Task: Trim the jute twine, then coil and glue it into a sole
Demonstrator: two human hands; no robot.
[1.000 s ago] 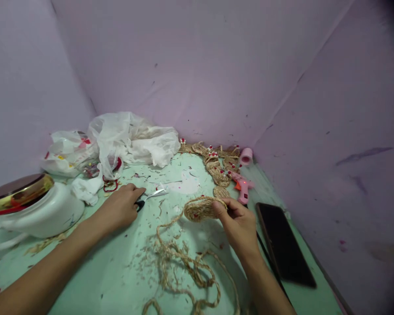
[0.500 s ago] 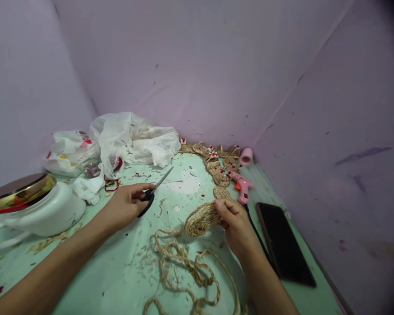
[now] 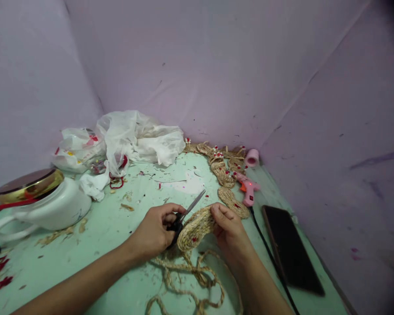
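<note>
A: What crowds the table?
B: Far left, a white teapot; behind it, a crumpled plastic bag by the wall. On the right, a pink glue gun with its black cable trailing beside a dark phone.
A: Anything close to the hands?
B: Loose braided cord lies tangled below them, and a flat rope coil sits just beyond the right hand.
A: And what does that hand hold?
B: One end of an oval rope piece, pinched between thumb and fingers at its upper right. The rest slants down to the left, between both hands.
A: The left hand?
B: It's curled around the black handles of the scissors, blades pointing up and right. They're right beside the oval's left edge; I can't tell whether they touch it.
</note>
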